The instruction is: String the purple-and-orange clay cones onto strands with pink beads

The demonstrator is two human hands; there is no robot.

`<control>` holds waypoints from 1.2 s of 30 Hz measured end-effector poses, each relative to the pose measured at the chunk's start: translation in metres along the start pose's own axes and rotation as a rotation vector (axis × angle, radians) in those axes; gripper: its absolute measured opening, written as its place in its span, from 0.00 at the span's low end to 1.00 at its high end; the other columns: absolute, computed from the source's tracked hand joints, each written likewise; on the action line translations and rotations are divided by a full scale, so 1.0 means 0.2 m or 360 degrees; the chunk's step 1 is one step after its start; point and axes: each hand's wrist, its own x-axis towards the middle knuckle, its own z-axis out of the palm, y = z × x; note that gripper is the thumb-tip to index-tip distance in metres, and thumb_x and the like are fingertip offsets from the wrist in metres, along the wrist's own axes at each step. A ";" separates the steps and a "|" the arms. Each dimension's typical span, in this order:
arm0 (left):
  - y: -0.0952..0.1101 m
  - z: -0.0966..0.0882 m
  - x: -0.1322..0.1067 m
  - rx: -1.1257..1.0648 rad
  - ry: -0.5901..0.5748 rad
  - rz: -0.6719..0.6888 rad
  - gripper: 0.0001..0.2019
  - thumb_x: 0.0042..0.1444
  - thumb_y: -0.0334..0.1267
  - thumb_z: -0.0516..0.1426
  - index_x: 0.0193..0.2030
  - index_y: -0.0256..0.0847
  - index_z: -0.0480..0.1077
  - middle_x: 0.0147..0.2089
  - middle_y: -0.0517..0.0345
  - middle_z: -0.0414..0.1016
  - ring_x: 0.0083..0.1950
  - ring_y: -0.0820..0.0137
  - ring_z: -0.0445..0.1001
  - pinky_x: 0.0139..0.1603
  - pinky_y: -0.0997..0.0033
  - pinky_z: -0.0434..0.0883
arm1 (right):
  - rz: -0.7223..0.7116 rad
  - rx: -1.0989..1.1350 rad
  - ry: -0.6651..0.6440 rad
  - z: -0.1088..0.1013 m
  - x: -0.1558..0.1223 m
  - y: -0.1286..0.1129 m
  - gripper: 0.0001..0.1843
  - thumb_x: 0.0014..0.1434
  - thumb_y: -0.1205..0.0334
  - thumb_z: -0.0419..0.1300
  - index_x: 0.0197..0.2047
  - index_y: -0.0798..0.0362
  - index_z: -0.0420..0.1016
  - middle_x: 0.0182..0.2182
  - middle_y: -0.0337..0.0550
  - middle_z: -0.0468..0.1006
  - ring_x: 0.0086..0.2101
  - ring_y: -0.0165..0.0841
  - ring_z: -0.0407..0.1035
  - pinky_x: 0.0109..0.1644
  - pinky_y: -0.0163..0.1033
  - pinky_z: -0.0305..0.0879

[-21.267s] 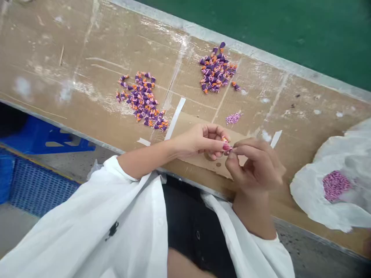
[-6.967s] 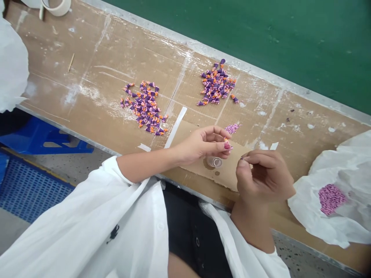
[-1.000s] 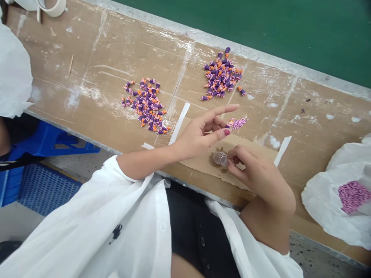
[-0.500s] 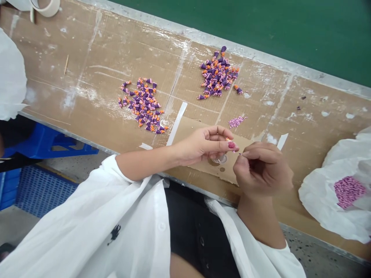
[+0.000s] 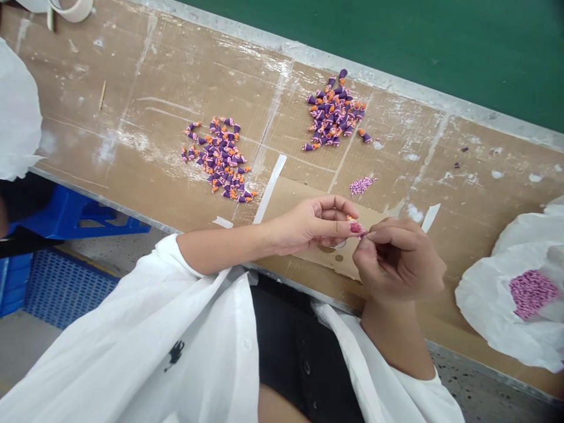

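Note:
My left hand (image 5: 317, 226) pinches a small purple-and-orange figure (image 5: 351, 218) between thumb and fingers; most of it is hidden behind the fingertips. My right hand (image 5: 399, 255) is closed, thumb against forefinger, with its tips meeting the figure. Whatever those fingers hold is too small to make out. Under the hands lies a cardboard sheet (image 5: 293, 197), and part of a small clear round dish (image 5: 341, 244) shows below the left fingers. Just beyond is a little heap of pink pieces (image 5: 361, 185).
Two piles of similar figures lie on the cardboard-covered table, a left pile (image 5: 222, 158) and a far pile (image 5: 335, 114). At right, white paper (image 5: 480, 305) holds many pink pieces (image 5: 532, 292). A toothpick (image 5: 103, 96) and a tape roll (image 5: 79, 10) are at left.
My hands have come together: the left fingertips and the figure have shifted slightly right and down, closing the small gap to my right fingertips. The dish is now more covered.

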 end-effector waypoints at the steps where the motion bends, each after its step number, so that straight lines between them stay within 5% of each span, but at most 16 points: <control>1: 0.00 0.00 0.00 0.0015 -0.0001 -0.0001 0.30 0.36 0.47 0.78 0.36 0.37 0.67 0.24 0.71 0.68 0.24 0.84 0.64 0.26 0.77 0.55 | -0.0023 -0.0003 0.0000 0.00 0.00 0.00 0.15 0.55 0.79 0.64 0.40 0.49 0.71 0.27 0.33 0.73 0.26 0.28 0.67 0.28 0.37 0.64; 7: 0.01 0.00 -0.01 0.0107 -0.0008 -0.0011 0.31 0.37 0.53 0.77 0.36 0.37 0.67 0.25 0.71 0.68 0.25 0.84 0.64 0.27 0.78 0.58 | -0.0057 -0.0043 -0.0045 -0.01 0.01 -0.01 0.16 0.54 0.79 0.64 0.38 0.48 0.71 0.26 0.32 0.73 0.25 0.28 0.67 0.28 0.37 0.66; 17: -0.01 -0.02 0.00 0.0146 -0.0067 0.0109 0.28 0.38 0.47 0.78 0.37 0.37 0.69 0.28 0.66 0.73 0.25 0.83 0.67 0.26 0.78 0.61 | -0.0064 -0.0083 -0.0038 -0.02 0.02 -0.02 0.15 0.58 0.76 0.64 0.42 0.45 0.73 0.26 0.34 0.75 0.25 0.31 0.70 0.28 0.40 0.68; 25: 0.00 -0.04 0.00 0.0162 -0.0236 0.0352 0.19 0.53 0.47 0.72 0.44 0.39 0.73 0.38 0.59 0.80 0.34 0.81 0.73 0.34 0.77 0.66 | 0.0005 0.0096 0.0366 -0.05 -0.02 0.04 0.16 0.57 0.73 0.66 0.46 0.46 0.77 0.31 0.37 0.77 0.26 0.32 0.71 0.26 0.41 0.70; 30: 0.05 -0.07 0.07 0.0264 0.0163 0.0346 0.15 0.56 0.37 0.70 0.44 0.37 0.72 0.36 0.61 0.79 0.34 0.80 0.74 0.36 0.76 0.68 | 0.0097 0.0010 0.0472 -0.05 -0.03 0.03 0.12 0.58 0.74 0.65 0.41 0.47 0.77 0.29 0.37 0.76 0.26 0.33 0.72 0.25 0.41 0.68; 33: 0.15 -0.07 0.15 0.0230 0.0525 0.0326 0.06 0.63 0.26 0.62 0.41 0.35 0.68 0.33 0.63 0.75 0.33 0.81 0.75 0.43 0.73 0.73 | 0.0042 0.0023 0.0464 -0.06 -0.03 0.04 0.15 0.57 0.76 0.65 0.42 0.47 0.78 0.29 0.36 0.76 0.26 0.33 0.72 0.26 0.41 0.67; 36: 0.28 -0.07 0.23 0.0153 0.0668 0.0422 0.06 0.65 0.23 0.57 0.43 0.35 0.66 0.36 0.61 0.74 0.36 0.79 0.77 0.53 0.71 0.76 | -0.0003 0.0025 0.0447 -0.06 -0.03 0.04 0.19 0.56 0.78 0.65 0.46 0.46 0.80 0.29 0.36 0.77 0.28 0.34 0.73 0.29 0.42 0.67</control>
